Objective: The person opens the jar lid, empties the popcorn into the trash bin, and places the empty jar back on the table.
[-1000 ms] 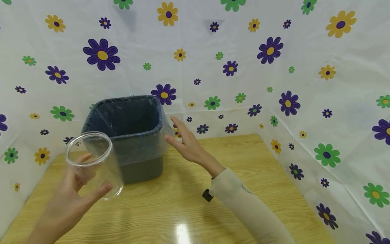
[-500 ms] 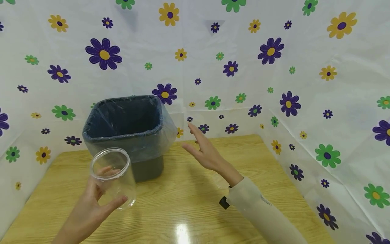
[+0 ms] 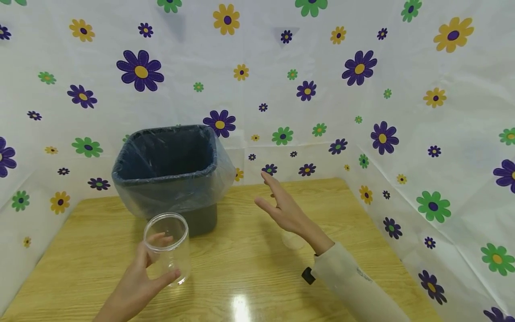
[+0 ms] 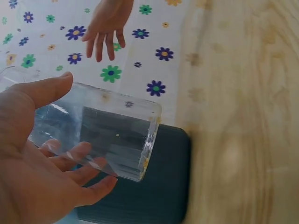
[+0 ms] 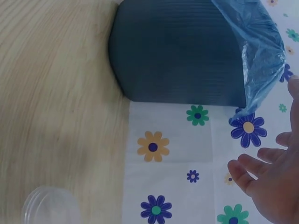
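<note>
My left hand point(image 3: 134, 284) grips a clear plastic jar point(image 3: 177, 261) from the side, thumb and fingers curled round its wall. In the head view the jar is upright, its rim uncovered, in front of the bin. The left wrist view shows the jar's clear wall point(image 4: 105, 121) between thumb and fingers. My right hand point(image 3: 283, 212) is over the table to the right of the bin, fingers straight and holding nothing. A flat round clear lid point(image 3: 293, 240) lies on the table below the right wrist, partly covered by the arm in the head view.
A dark grey trash bin point(image 3: 205, 220) stands at the back left of the wooden table point(image 3: 241, 259). A translucent bluish liner point(image 3: 193, 194) folds over its rim. White flower-printed sheeting point(image 3: 265, 58) hangs behind the table and along both sides.
The left hand has carried the jar right and lower, from beside the bin's rim to in front of the bin. The right hand has drawn away from the liner, moving right and down, uncovering the lid.
</note>
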The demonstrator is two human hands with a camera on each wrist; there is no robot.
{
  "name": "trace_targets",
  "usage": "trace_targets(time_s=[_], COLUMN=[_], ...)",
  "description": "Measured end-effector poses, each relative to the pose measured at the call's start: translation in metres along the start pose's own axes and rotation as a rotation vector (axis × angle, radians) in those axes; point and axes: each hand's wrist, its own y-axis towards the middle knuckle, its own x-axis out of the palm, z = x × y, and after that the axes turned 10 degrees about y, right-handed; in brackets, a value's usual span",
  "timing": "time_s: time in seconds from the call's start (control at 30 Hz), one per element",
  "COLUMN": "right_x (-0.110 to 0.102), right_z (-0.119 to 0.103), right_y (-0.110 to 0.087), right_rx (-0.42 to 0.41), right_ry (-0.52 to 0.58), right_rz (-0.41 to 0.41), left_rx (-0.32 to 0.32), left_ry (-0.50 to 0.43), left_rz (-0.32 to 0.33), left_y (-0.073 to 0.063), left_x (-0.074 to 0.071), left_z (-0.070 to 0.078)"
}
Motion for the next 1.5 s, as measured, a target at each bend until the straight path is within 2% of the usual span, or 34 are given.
trace_targets(time_s=[0.3,0.5,0.7,0.87,1.17,1.5], right_x=[-0.015,-0.027,-0.04,-0.048,-0.057,-0.066], right_z=[0.021,0.035,0.043,0.052,0.066,0.069], right_y=[-0.025,-0.045,-0.064,-0.077,-0.094,-0.108], right_rx=[0.032,0.068,0.104,0.132,0.135,0.158], right_ry=[-0.136,-0.165,-0.219,-0.261,-0.305,-0.337], right_rz=[-0.007,0.01,0.028,0.046,0.051,0.061], left_rx=[0.0,-0.036,-0.076,-0.074,-0.062,-0.082], left_ry=[-0.041,-0.031,-0.045,-0.091,-0.103,-0.121], left_rz=[-0.003,-0.017,-0.062,-0.066,-0.072,-0.09], left_y=[0.004,0.008,0.013,0.02,0.024,0.024], left_x=[0.015,0.019,0.023,0.03,0.038,0.045], left_z=[-0.018,-0.023,-0.025,-0.028,-0.036,-0.039])
